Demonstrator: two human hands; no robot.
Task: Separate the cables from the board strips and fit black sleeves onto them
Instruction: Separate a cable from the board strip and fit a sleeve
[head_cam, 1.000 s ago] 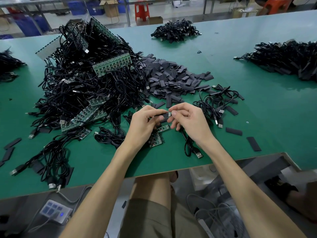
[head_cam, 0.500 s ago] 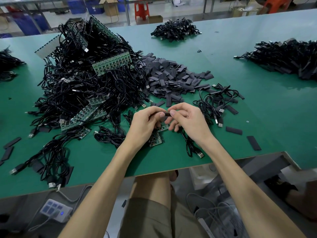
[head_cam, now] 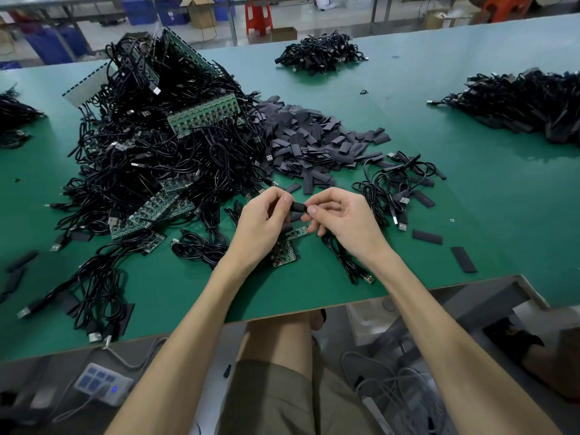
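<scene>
Green table (head_cam: 470, 199): sleeve (head_cam: 298, 207) horiz, L-R

Electronics assembly workshop. Indicators: large green workbench (head_cam: 470, 199) carrying bulk heaps of USB cables (head_cam: 141, 158), circuit board strips (head_cam: 204, 113) and black sleeves (head_cam: 307, 136); blue crates (head_cam: 138, 11) and cardboard boxes (head_cam: 201, 14) on the floor behind.

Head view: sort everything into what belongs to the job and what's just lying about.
Job: left hand and right hand pinching a sleeve; cable heap; board strips; sleeve pile.
Lying about: stool; crates; cardboard box; power strip.
</scene>
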